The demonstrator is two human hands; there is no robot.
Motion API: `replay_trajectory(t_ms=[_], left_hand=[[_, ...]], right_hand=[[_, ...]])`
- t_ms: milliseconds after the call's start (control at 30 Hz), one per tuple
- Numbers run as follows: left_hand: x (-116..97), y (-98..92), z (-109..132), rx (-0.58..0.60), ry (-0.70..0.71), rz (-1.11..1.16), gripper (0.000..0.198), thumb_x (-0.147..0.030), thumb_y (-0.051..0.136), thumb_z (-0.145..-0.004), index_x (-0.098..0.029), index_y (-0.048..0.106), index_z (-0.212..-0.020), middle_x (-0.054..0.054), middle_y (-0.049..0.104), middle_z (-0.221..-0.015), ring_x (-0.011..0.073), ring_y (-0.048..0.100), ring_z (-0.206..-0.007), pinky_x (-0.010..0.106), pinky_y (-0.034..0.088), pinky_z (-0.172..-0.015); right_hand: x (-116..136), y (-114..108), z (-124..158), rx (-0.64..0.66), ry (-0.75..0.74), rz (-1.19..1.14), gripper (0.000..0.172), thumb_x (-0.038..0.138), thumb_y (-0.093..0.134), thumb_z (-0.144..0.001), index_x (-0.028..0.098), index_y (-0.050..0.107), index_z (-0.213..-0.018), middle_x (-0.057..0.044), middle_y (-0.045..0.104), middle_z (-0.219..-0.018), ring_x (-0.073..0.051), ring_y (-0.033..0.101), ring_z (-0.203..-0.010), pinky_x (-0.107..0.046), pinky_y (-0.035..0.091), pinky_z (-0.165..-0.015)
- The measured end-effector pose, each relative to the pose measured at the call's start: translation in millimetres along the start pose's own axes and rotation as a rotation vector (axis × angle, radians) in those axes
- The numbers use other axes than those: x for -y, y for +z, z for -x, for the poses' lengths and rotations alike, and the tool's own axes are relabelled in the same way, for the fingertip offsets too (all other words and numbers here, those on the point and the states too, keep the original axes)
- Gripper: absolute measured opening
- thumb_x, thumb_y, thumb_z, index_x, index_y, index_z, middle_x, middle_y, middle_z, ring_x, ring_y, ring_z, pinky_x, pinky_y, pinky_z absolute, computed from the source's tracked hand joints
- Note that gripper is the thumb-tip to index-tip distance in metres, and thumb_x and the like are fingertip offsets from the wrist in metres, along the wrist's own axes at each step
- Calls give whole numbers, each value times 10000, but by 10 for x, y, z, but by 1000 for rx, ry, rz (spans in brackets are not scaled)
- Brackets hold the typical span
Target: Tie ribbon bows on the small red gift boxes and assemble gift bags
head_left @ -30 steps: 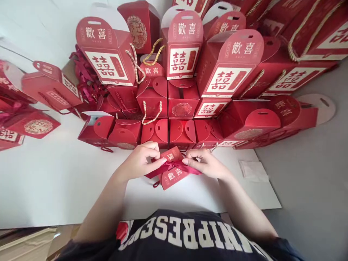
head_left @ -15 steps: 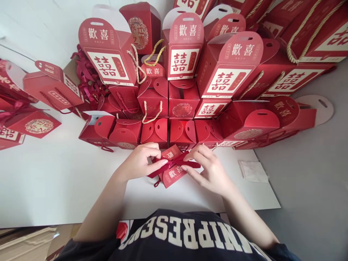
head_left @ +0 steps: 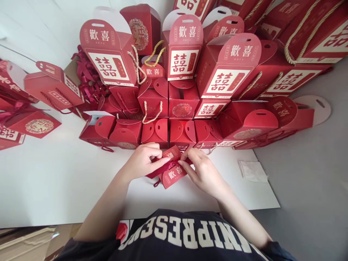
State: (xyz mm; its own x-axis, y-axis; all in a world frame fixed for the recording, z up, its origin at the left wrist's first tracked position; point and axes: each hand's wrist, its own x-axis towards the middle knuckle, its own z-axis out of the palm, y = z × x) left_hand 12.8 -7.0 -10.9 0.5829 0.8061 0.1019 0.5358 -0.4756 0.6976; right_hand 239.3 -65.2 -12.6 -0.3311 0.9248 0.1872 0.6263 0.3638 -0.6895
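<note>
The right hand (head_left: 199,168) is pinching the dark red ribbon (head_left: 170,165) between thumb and forefinger close to its knot, while its other fingers are curling in. The left hand (head_left: 145,159) is bending its fingers, and its thumb is reaching across the ribbon; whether it is gripping ribbon or only pressing down, I cannot tell. Between the hands, the small red box (head_left: 172,175) is resting at an angle on the white tabletop (head_left: 81,181), its printed flaps facing up on either side of the ribbon.

Beyond the box, a row of red boxes (head_left: 182,132) is standing close by, with taller ones rising behind. A pile of loose ribbon (head_left: 87,76) is lying beyond the box and to its left; a folded white tissue (head_left: 253,171) is lying to its right.

The box is probably light, its card stiff but easily creased, so its edges look the safest hold; the ribbon is likely soft and slippery, best pinched near the knot.

Compared with half a second ago, the right fingertips are closing nearer the knot, and the ribbon end is no longer showing to their right. The left hand is staying nearly in place.
</note>
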Motion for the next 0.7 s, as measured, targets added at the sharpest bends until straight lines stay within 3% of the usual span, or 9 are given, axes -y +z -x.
replay_trajectory(t_ms=[100,267,433,600,700], left_hand=[[9,15,-3,11,30,14,435,-285,586,-902,-142,368,-554,-26,394,-626,74,386,-568,239,311,-550],[51,54,-8,12,39,45,437,-252,560,-907,-141,350,-540,-27,371,-618,65,365,-534,246,286,-520],[57,70,-19,20,-35,95,452,-250,552,-894,-148,298,-534,-28,347,-603,63,330,-508,253,255,-495],[38,53,-47,58,-96,155,448,-258,552,-886,-155,275,-548,-31,322,-600,66,312,-517,252,237,-490],[26,37,-60,64,-120,162,448,-275,543,-896,-155,295,-542,-30,318,-601,70,322,-522,255,243,-496]], right_hand=[[17,24,0,-17,41,14,98,219,502,-960,212,470,-868,-11,613,-854,-174,551,-773,-319,391,-777],[9,97,-7,-58,113,120,213,192,526,-896,212,420,-713,26,569,-658,-140,484,-585,-307,365,-711],[16,139,11,-120,143,159,217,203,511,-891,211,430,-690,12,565,-627,-147,478,-564,-327,353,-718],[-12,18,100,-72,160,82,273,259,530,-924,215,435,-673,27,558,-597,-131,456,-533,-295,373,-660],[-76,-119,196,-22,250,96,311,299,532,-935,220,419,-656,28,534,-574,-136,452,-522,-280,352,-574]])
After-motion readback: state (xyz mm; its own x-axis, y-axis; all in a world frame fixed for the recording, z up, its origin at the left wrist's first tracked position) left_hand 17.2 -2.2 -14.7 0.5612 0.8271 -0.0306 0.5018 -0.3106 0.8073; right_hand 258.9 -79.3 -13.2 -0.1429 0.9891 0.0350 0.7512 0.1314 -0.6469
